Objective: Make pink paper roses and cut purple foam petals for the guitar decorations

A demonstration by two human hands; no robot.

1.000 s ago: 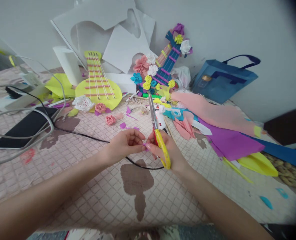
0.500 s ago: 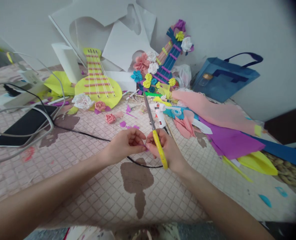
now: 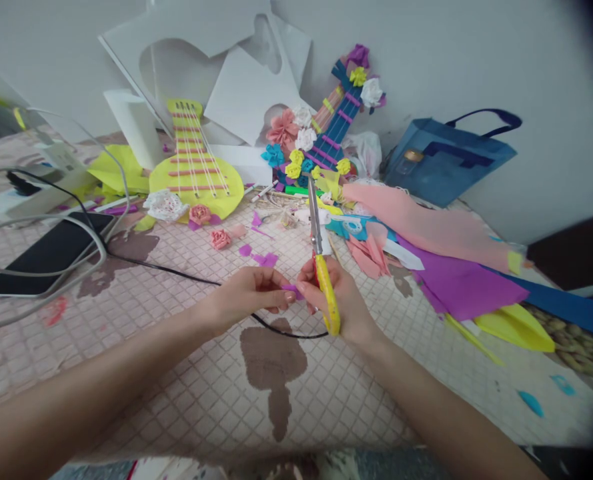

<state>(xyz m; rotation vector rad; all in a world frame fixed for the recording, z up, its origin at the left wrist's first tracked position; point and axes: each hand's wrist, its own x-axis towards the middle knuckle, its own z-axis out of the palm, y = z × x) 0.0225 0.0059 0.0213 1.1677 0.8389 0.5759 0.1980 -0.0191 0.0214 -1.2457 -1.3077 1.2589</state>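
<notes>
In the head view my left hand (image 3: 253,293) is closed in a pinch on a small piece of purple paper (image 3: 290,289). My right hand (image 3: 340,293) holds a pair of scissors (image 3: 326,287) with yellow handles, their blades pointing up and away from me. Its thumb and fingertips meet the paper's other end. Just beyond the hands, several purple scraps (image 3: 265,259) lie on the cloth. A pink paper rose (image 3: 221,239) sits past them to the left. Partly hidden behind the scissors is a white glue gun (image 3: 325,245).
A yellow paper guitar (image 3: 196,175) and a blue one (image 3: 339,130) with paper flowers lean at the back. Purple crepe paper (image 3: 461,283) and a blue bag (image 3: 449,163) are to the right. A black cable (image 3: 176,268) crosses under my hands; a tablet-like slab (image 3: 46,257) lies left.
The scissors have swung to the right and stand more upright in my right hand. My fingers have shifted slightly, and more of the purple paper shows between them.
</notes>
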